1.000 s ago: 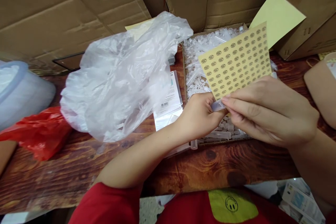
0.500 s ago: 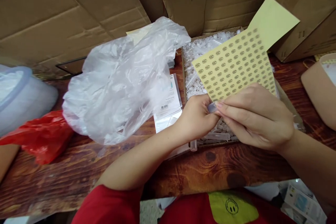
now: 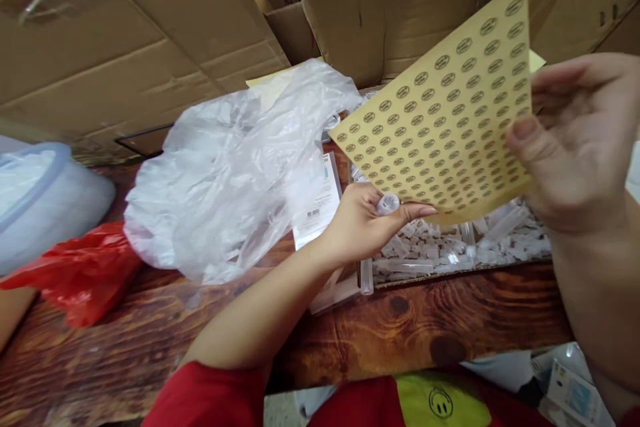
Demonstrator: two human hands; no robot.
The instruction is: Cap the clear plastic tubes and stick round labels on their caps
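partly hidden: tray (image 3: 430,278) behind sheet (image 3: 445,107), packet (image 3: 315,210) under bag (image 3: 225,173)

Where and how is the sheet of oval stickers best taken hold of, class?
Probably by its right edge, coming from the right: thumb on the printed face, where the right grip has its thumb, fingers behind. The sheet is thin and tilted up, and that edge stands away from the left grip and clear tube.

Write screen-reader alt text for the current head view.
A person's right hand holds a yellow sheet printed with ovals; the left hand, at its lower edge, grips a clear tube. Beneath is a box of plastic pieces on a wooden table, with a whitish bag and a red bag leftward.
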